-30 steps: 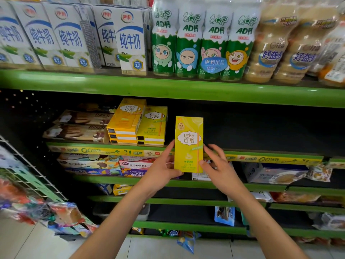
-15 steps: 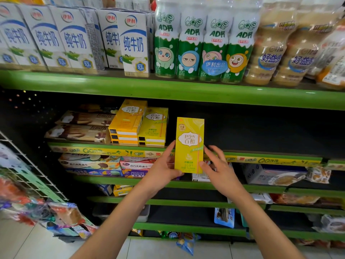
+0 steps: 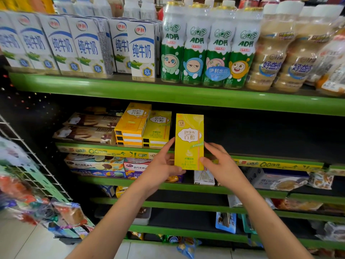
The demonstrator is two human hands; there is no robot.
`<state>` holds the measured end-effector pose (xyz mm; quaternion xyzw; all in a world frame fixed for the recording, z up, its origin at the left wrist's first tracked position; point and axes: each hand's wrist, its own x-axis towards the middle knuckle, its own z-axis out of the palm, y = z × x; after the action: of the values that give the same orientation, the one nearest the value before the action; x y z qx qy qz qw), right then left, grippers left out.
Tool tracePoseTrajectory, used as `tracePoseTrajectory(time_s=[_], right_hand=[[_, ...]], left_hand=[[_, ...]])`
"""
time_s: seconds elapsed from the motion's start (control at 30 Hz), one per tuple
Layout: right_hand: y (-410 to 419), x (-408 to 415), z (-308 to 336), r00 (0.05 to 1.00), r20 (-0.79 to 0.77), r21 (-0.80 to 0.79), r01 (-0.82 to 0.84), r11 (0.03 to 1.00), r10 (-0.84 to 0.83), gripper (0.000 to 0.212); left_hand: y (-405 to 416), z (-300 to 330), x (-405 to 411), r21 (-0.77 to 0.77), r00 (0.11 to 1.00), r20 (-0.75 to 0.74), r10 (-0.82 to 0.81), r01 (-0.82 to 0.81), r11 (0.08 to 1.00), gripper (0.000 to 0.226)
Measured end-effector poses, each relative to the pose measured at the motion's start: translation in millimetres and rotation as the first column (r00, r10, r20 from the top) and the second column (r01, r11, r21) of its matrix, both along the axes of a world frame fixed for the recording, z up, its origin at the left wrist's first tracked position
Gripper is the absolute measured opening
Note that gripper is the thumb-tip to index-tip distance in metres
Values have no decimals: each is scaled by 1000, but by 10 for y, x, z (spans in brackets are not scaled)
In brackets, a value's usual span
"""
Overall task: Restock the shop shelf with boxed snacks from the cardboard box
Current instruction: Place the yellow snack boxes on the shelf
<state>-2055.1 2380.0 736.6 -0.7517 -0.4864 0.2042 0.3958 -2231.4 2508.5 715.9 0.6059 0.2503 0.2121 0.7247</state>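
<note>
Head view, yellow box (image 3: pixel 189 142), stacked boxes (image 3: pixel 142 126) beside, perhaps apart

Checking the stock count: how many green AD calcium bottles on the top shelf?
4, side by side between the milk cartons and the beige bottles. More may stand hidden behind them.

My two arms are bare all the way up. I see no sleeves on them. My left hand (image 3: pixel 160 168) and my right hand (image 3: pixel 222 165) are bare too. My nails are short and plain.
</note>
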Motion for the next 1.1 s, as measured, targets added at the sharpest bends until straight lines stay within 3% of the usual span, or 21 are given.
tracePoseTrajectory(time_s=[0.47, 0.67, 0.83, 1.0, 1.1], right_hand=[[281, -198, 101, 958, -280, 66, -34, 997, 51, 55], [386, -270, 117, 910, -412, 83, -7, 997, 41, 33], [435, -300, 110, 900, -433, 75, -21, 997, 52, 27], [598, -321, 171, 779, -624, 99, 15, 995, 51, 18], [773, -276, 249, 744, -667, 96, 38, 995, 36, 15]], left_hand=[[100, 167, -264, -5, 996, 40, 74, -74, 997, 96], [121, 176, -337, 0, 992, 82, 93, -94, 996, 88], [144, 184, -399, 7, 990, 91, 109, -110, 994, 85], [259, 328, -519, 183, 990, 7, 139, -138, 973, 64], [431, 524, -637, 451, 950, -54, 307, -251, 856, 34]])
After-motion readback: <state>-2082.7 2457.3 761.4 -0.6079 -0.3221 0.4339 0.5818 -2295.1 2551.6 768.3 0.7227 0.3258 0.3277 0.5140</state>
